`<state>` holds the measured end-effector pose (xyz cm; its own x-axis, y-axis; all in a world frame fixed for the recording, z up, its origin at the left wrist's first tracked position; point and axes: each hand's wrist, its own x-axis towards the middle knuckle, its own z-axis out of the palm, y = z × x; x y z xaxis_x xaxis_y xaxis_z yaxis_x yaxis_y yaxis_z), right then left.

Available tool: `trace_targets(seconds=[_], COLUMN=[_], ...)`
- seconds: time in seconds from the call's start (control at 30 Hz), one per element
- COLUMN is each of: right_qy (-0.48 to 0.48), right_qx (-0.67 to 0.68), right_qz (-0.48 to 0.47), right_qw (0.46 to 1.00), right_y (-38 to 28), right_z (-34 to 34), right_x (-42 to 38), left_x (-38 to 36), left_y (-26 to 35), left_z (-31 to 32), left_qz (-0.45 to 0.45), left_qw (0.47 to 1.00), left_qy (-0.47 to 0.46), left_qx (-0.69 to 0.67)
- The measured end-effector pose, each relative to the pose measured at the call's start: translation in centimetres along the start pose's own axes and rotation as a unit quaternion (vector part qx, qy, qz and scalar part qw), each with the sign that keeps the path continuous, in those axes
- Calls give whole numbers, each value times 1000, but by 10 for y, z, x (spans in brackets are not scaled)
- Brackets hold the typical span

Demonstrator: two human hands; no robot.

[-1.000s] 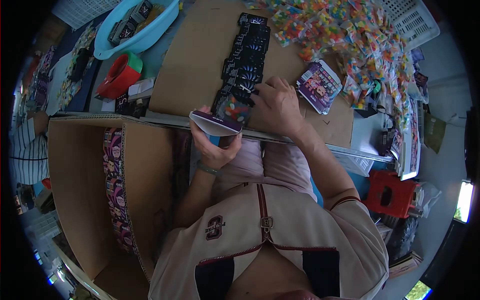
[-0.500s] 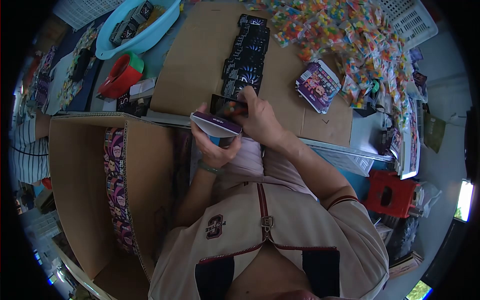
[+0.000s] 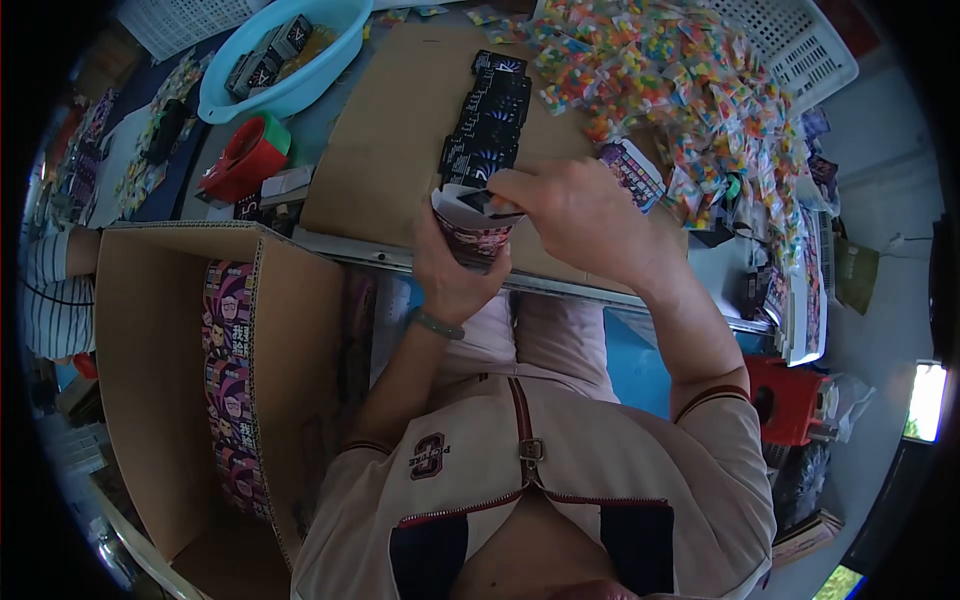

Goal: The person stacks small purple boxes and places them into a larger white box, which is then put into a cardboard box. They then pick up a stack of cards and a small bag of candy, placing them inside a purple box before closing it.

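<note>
Head view looks down on a person seated at a cardboard-topped table [image 3: 390,130]. Their left hand [image 3: 452,268] is wrapped around a small purple printed box [image 3: 470,225], gripping it from below with its open end turned up, just over the near table edge. Their right hand [image 3: 575,215] comes in from the right, fingers pinched on a dark card [image 3: 478,202] that sits right at the mouth of the box; the card touches the box opening, though how far it has gone in is hidden by the fingers. So both hands are closed, each on its own thing, and they meet above the box.

Just beyond the hands, a row of dark cards [image 3: 488,112] lies overlapping on the cardboard, running away from the person (its near end is right behind the box). Another printed box [image 3: 632,170] shows partly behind the right hand. A heap of candy bags [image 3: 670,70] covers the far right of the table, with a white basket [image 3: 795,35] beside it. On the far left sit a blue basin [image 3: 285,55] with small packs inside and a red tape dispenser [image 3: 243,158]. A large open carton [image 3: 190,390] stands at the person's left, with printed boxes stacked along its inner wall. At the left edge, another person's striped sleeve [image 3: 55,290] shows.
</note>
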<state>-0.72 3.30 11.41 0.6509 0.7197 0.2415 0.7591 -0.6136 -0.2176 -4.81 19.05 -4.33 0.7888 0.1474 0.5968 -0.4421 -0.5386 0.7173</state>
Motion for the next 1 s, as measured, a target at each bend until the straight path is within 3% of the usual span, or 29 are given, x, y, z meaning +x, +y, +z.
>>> trace_targets(seconds=[0.13, 0.33, 0.4, 0.43, 0.5, 0.63, 0.7, 0.8, 0.87, 1.0], right_qy=[-49, 44, 100, 96, 200, 275, 302, 281, 293, 272], right_qx=[-55, 29, 118, 118, 143, 108, 22, -4, 23, 47], right_qz=[-37, -29, 115, 113, 140, 89, 26, 12, 24, 46], right_qw=[997, 998, 981, 982, 959, 951, 953, 959, 956, 960], right_y=[-8, -3, -1, -3, -1, 0, 4, -5, -2, -4], right_z=[16, 17, 15, 22, 45, 77, 86, 93, 97, 95], right_x=[24, 16, 0, -9, -30, -32, -32, -40, -43, -38], left_x=[-3, -8, -7, -7, -7, -5, -2, -3, -3, -2], left_y=[2, -5, -6, -6, -8, -5, -5, -6, -10, -5], left_z=[-1, 1, 1, 2, 3, 1, -1, -3, 0, 0], left_qz=[-22, -10, 0, 0, -2, 0, 13, -6, 48, 49], left_qw=[1000, 1000, 999, 999, 999, 999, 999, 1000, 997, 997], left_qy=[-6, 18, 38, 41, 44, 33, 38, 23, 57, 58], left_qx=[7, 7, 14, 3, -8, -17, -1, -18, 10, 14])
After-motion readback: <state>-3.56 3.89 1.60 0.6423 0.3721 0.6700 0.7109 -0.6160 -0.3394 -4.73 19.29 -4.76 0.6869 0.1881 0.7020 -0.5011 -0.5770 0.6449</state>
